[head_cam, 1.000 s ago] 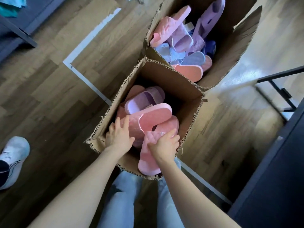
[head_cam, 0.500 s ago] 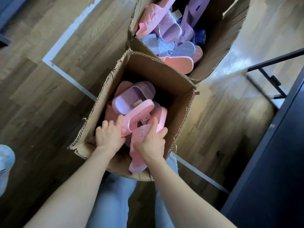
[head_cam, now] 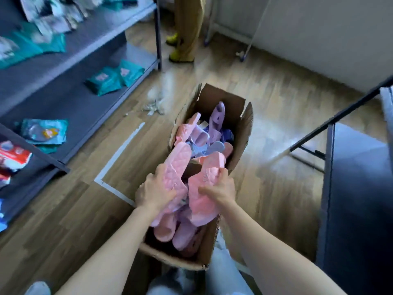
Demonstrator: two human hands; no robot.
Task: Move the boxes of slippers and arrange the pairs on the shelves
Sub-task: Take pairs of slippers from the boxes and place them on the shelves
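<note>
Though blurry, quilted pink slippers

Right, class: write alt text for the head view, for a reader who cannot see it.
The left hand grips a pink slipper and the right hand grips its mate, above an open box of slippers. A second box stands beyond it, and shelves with teal packets run along the left.

Open wooden floor lies between the grey metal shelving at left and the dark table at right, with the brown cardboard boxes standing midway.
</note>
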